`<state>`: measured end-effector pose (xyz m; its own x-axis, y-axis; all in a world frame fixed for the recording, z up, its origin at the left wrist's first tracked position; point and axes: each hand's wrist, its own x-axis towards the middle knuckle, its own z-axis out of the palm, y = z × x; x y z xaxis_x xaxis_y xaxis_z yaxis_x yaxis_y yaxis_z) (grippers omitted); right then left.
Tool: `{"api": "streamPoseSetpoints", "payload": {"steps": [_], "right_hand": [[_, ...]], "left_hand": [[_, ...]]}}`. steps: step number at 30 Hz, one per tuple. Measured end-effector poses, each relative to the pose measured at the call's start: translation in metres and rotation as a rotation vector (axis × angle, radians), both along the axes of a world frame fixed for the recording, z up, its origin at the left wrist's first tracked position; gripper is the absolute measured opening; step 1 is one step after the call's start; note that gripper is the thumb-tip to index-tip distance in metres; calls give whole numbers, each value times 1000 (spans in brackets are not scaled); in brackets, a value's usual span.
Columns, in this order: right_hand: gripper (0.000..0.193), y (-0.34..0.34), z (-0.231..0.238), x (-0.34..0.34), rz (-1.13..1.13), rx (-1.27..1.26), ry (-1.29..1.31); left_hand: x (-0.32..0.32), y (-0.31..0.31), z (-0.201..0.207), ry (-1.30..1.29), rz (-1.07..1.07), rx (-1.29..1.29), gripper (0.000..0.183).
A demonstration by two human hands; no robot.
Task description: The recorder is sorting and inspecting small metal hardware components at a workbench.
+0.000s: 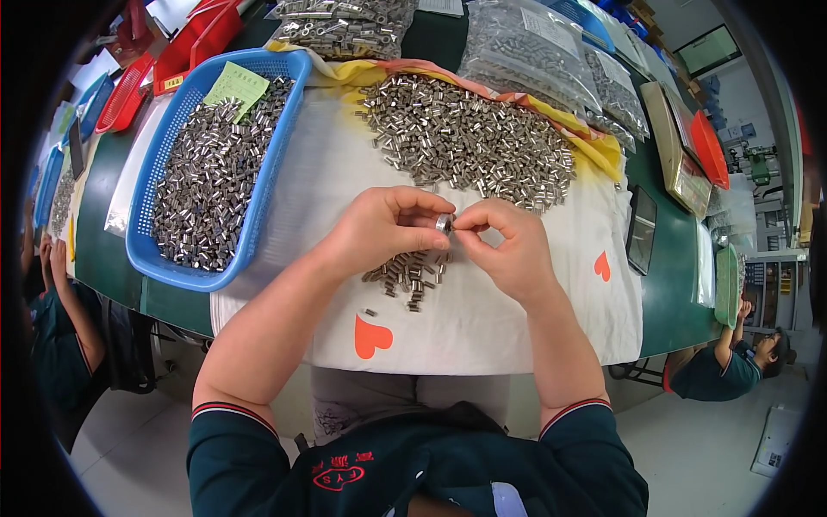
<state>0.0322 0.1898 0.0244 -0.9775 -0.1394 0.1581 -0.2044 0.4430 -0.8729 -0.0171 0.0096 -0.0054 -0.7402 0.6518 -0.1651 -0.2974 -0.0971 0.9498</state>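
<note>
Metal sleeve — pinched between both hands' fingertips

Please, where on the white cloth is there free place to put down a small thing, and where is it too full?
Free: the white cloth near its front edge, between the two orange hearts, and the strip between the blue basket and the big pile of metal sleeves. Crowded: that pile, and the small heap under the left hand and right hand.
</note>
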Motion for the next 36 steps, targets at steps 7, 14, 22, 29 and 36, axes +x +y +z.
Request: {"api": "streamPoseSetpoints", "payload": {"steps": [7, 14, 22, 29, 36], "right_hand": [[10, -9, -8, 3, -35, 463, 424], [13, 3, 1, 0, 40, 76, -119], [13, 21, -27, -28, -291, 397, 136], [7, 8, -20, -22, -248, 494, 167], [9, 5, 0, -2, -2, -147, -69]], "left_hand": [[4, 7, -1, 71, 75, -154, 33], [5, 2, -1, 63, 20, -127, 33], [5, 1, 10, 251, -155, -232, 33], [3, -1, 2, 184, -93, -172, 33], [-2, 5, 3, 49, 31, -14, 36]]}}
